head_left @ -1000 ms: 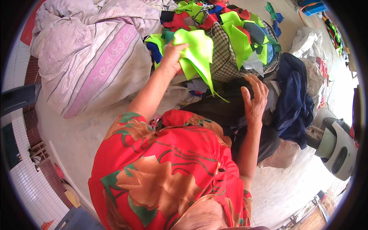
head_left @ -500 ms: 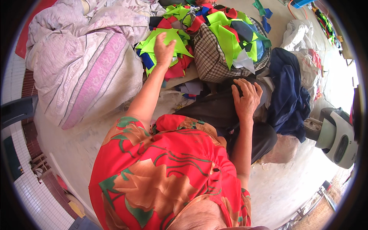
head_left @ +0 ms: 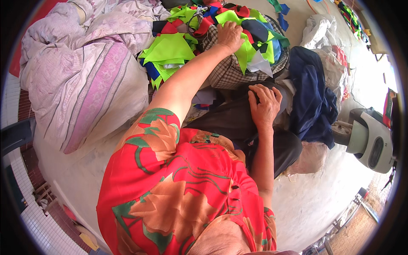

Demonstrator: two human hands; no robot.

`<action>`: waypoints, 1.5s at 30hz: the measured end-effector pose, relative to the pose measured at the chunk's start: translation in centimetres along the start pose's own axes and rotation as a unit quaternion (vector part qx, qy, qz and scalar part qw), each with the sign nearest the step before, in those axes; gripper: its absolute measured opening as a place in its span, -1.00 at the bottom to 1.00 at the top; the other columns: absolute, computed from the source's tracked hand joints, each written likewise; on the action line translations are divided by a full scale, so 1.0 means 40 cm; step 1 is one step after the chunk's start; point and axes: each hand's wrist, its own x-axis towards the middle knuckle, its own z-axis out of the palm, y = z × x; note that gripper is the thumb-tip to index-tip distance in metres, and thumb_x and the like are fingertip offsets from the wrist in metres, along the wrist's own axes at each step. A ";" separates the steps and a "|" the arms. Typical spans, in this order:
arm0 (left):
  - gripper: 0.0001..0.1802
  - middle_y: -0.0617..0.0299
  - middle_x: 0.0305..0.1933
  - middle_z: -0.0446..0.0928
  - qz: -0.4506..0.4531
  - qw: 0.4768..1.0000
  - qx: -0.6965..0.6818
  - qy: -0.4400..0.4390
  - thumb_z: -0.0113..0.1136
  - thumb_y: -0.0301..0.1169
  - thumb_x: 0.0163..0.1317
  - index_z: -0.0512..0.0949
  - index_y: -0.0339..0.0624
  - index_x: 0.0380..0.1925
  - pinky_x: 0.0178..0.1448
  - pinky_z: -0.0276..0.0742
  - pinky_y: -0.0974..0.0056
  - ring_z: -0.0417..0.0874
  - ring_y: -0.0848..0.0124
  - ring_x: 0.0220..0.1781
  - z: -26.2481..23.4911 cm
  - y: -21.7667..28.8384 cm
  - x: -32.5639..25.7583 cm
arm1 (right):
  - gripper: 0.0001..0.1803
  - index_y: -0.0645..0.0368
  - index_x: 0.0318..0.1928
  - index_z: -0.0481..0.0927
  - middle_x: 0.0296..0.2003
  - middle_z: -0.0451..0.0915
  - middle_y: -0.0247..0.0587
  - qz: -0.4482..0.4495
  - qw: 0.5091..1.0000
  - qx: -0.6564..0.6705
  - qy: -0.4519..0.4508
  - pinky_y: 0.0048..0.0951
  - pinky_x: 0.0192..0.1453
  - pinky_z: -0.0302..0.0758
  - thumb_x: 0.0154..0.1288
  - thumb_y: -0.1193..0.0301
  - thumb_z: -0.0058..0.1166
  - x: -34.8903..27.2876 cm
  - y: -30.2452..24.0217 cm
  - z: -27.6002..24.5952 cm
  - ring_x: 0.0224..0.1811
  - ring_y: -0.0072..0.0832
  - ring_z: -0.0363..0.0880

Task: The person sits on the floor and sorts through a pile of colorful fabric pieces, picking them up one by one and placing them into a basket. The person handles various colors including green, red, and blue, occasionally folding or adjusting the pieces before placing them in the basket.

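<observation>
My left hand reaches over a checkered cloth bag heaped with fabric scraps. Its bent fingers close on a lime green cloth piece at the bag's near left side; the fingertips are partly hidden. Left of the bag lies a loose pile of lime green scraps, with red and blue ones around it. My right hand rests on my dark-trousered knee, its fingers slightly bent and apart, holding nothing. A light grey scrap hangs over the bag's front.
A big pale sack with a pink stripe bulges at the left. Dark blue cloth lies right of my knee, beside white plastic bags. A pale machine stands at the far right. Blue and green scraps lie beyond the bag.
My left hand has moved right, from above the loose lime green pile to the scraps in the checkered bag. The right hand stays on the knee. The whole view has shifted slightly.
</observation>
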 end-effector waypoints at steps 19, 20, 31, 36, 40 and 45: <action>-0.85 0.15 -0.39 0.49 -0.019 0.896 -0.433 0.093 0.18 -0.45 0.19 0.43 -0.25 -0.30 -0.28 0.43 0.33 0.51 0.37 -0.39 -0.268 0.171 -0.183 | -0.25 0.36 0.25 0.25 0.06 0.45 -0.02 0.256 0.774 0.578 -0.038 -0.40 0.20 0.29 0.22 0.07 0.07 0.052 0.022 -0.009 0.11 -0.37 0.41; -0.85 0.12 -0.36 0.49 0.003 0.895 -0.438 0.081 0.18 -0.46 0.18 0.44 -0.26 -0.30 -0.26 0.44 0.29 0.54 0.25 -0.34 -0.269 0.193 -0.202 | -0.22 0.38 0.26 0.21 0.09 0.43 0.00 0.260 0.728 0.633 -0.038 -0.40 0.21 0.29 0.22 0.06 0.07 0.048 0.024 0.007 0.12 -0.36 0.41; -0.73 0.21 -0.12 0.49 0.136 0.944 -0.298 -0.039 0.34 -0.33 -0.18 0.55 -0.06 -0.40 0.19 0.15 -0.01 0.41 0.18 0.05 -0.288 0.249 -0.289 | -0.31 0.31 0.28 0.18 0.08 0.41 -0.04 0.295 0.659 0.692 0.006 -0.41 0.11 0.42 0.15 0.52 0.13 0.048 0.007 0.015 0.06 -0.36 0.45; -0.75 0.07 -0.03 0.46 0.170 0.924 -0.341 -0.020 0.27 -0.25 -0.04 0.57 -0.07 -0.34 0.28 0.12 0.00 0.39 0.06 0.10 -0.282 0.220 -0.265 | -0.44 0.26 0.27 0.24 0.05 0.46 -0.08 0.299 0.633 0.708 0.092 -0.44 0.08 0.46 0.23 0.71 -0.09 0.037 0.008 0.035 0.03 -0.39 0.49; -0.76 0.06 -0.09 0.52 0.077 0.906 -0.413 0.055 0.10 -0.21 0.17 0.54 -0.16 -0.34 0.22 0.20 0.08 0.48 0.09 0.02 -0.259 0.190 -0.194 | -0.47 0.26 0.24 0.27 0.11 0.42 -0.13 0.299 0.612 0.717 0.144 -0.38 0.18 0.38 0.23 0.70 -0.12 0.032 0.013 0.040 0.10 -0.38 0.44; -0.53 0.03 0.07 0.41 0.046 0.988 -0.139 0.050 0.37 -0.24 -0.13 0.44 -0.16 -0.21 0.23 0.20 0.04 0.37 0.09 0.14 -0.099 0.112 -0.083 | -0.45 0.22 0.25 0.28 0.09 0.44 -0.18 0.280 0.590 0.747 0.124 -0.38 0.18 0.38 0.22 0.68 -0.03 0.033 0.020 0.028 0.10 -0.41 0.44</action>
